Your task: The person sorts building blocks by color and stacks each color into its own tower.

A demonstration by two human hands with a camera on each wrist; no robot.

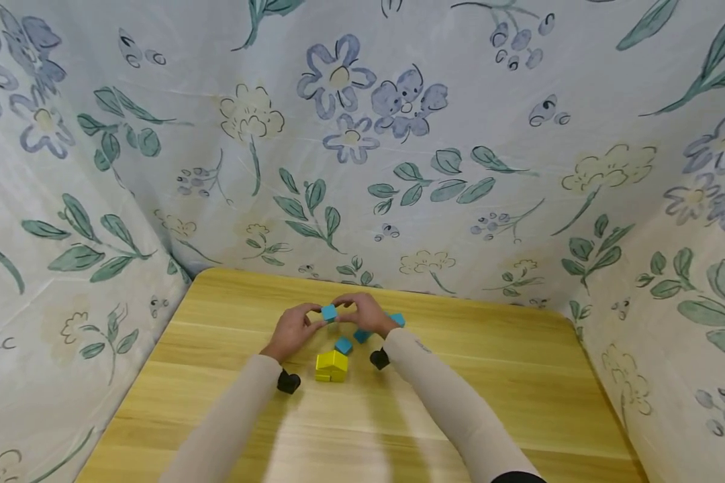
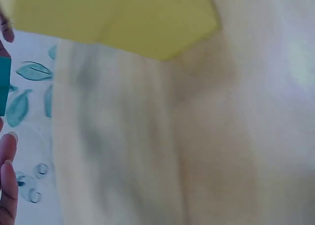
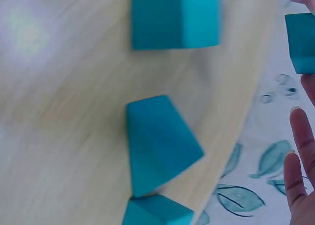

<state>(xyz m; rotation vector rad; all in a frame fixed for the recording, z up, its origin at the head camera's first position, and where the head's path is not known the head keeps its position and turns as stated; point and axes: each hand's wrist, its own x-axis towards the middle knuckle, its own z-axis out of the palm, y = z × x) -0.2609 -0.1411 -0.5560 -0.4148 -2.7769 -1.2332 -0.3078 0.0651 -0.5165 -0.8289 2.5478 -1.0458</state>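
i view the left hand [image 1: 293, 330] and right hand [image 1: 365, 314] meeting, the fingers of each narrowed in a pinch on one blue cube [image 1: 329, 312], raised above the counter [image 1: 489, 389] toward its far edge, left of that edge's midpoint. below, a second blue block [image 1: 343, 345] lies just beyond the yellow piece [image 1: 331, 366]; a third blue block [image 3: 160, 146] and a fourth blue block [image 3: 157, 212] lie close together, though i cannot tell whether they touch.
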